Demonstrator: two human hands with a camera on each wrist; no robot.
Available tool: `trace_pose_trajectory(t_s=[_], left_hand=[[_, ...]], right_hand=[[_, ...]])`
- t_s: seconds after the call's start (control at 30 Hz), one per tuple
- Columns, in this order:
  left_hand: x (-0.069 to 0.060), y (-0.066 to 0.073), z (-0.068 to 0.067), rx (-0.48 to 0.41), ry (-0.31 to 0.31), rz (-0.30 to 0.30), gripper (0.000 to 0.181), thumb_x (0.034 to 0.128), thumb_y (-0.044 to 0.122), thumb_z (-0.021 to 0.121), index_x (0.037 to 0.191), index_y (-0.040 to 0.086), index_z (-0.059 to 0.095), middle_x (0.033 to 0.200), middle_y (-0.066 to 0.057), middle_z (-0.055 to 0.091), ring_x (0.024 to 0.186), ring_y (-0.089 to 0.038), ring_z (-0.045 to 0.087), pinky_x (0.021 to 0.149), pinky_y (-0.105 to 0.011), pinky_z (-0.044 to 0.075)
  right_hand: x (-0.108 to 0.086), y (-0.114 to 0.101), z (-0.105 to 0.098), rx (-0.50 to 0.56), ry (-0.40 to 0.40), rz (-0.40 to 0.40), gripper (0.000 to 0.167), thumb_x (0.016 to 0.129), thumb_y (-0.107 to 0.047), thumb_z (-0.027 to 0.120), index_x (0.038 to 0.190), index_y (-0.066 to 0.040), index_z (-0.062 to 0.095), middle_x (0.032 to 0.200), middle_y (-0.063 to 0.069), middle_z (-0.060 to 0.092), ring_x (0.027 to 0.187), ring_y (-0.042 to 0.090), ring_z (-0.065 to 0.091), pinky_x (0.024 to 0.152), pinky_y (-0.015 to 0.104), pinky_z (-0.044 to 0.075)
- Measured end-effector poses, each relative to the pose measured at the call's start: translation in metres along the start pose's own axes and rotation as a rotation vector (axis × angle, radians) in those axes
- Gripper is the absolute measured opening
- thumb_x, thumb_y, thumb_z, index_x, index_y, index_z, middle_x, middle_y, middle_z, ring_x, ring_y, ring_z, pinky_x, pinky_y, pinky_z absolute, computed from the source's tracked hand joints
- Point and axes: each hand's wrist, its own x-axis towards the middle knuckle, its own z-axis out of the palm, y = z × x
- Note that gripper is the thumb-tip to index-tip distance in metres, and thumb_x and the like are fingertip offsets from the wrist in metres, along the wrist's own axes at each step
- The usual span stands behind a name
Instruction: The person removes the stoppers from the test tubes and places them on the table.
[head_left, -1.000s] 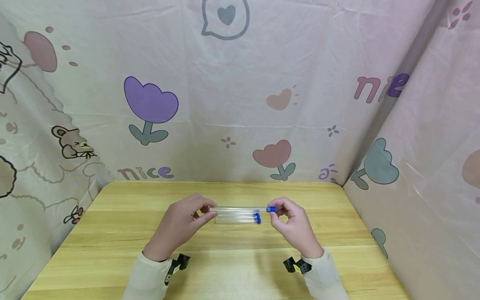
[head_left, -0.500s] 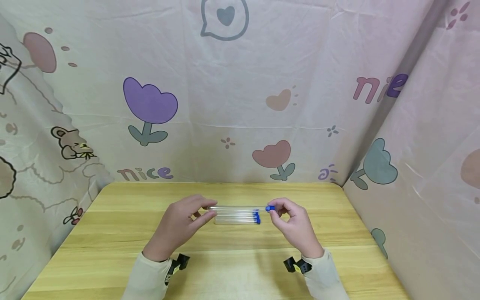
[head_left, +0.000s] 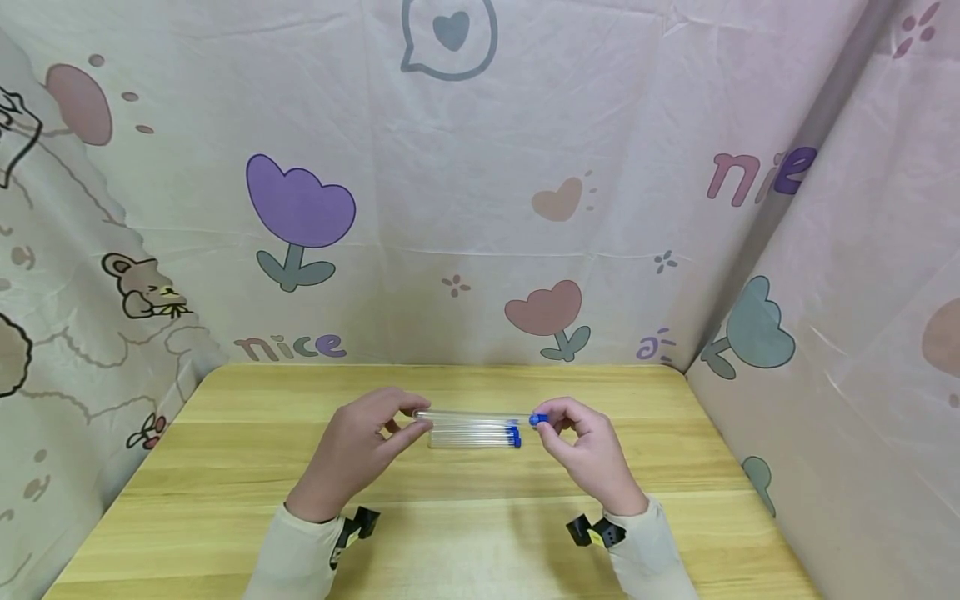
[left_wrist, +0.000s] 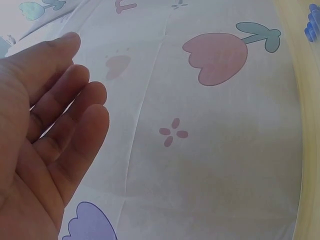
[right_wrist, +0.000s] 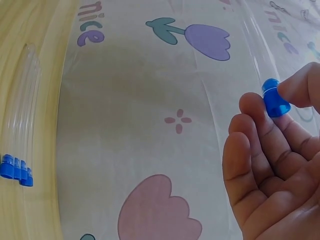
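A clear test tube (head_left: 480, 414) with a blue cap (right_wrist: 276, 102) lies sideways in the air between my hands. My left hand (head_left: 369, 439) pinches its capless end between thumb and forefinger in the head view; the left wrist view does not show the tube in the fingers. At the other end, the thumb and fingers of my right hand (head_left: 588, 442) grip the blue cap. Just below and behind the held tube, several more capped test tubes (right_wrist: 22, 105) lie side by side on the table, caps to the right.
The wooden table (head_left: 480, 542) runs back to a patterned cloth (head_left: 450, 167) hung behind it. More cloth hangs along the left and right sides. A black wrist camera (head_left: 356, 529) sits on the left wrist, another camera (head_left: 595, 531) on the right.
The held tube has shifted slightly left, and its cap end now sits a little lower than the other end. Both hands have barely moved, and the tubes on the table stay put.
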Motion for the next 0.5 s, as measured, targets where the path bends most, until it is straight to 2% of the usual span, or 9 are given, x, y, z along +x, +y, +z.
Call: trace_pose_trajectory(t_s=[0.2, 0.5], left_hand=[[0.0004, -0.0006, -0.0001, 0.011, 0.019, 0.02, 0.029, 0.0829, 0.014, 0.087, 0.11, 0.014, 0.077, 0.098, 0.005, 0.074, 0.079, -0.004, 0.065, 0.065, -0.027, 0.058], [0.0004, 0.0, -0.0002, 0.006, -0.013, 0.002, 0.025, 0.0846, 0.014, 0.086, 0.107, 0.014, 0.077, 0.097, 0.011, 0.072, 0.075, 0.0, 0.061, 0.065, -0.022, 0.056]], right_hand=[[-0.0005, 0.0004, -0.0005, 0.005, -0.016, 0.019, 0.013, 0.097, -0.003, 0.07, 0.103, -0.015, 0.072, 0.091, 0.003, 0.07, 0.081, 0.013, 0.063, 0.074, 0.027, 0.056], [-0.001, -0.0015, -0.0013, 0.0, -0.021, 0.044, 0.009, 0.099, -0.007, 0.07, 0.103, -0.014, 0.072, 0.092, -0.001, 0.07, 0.082, 0.012, 0.063, 0.076, 0.026, 0.056]])
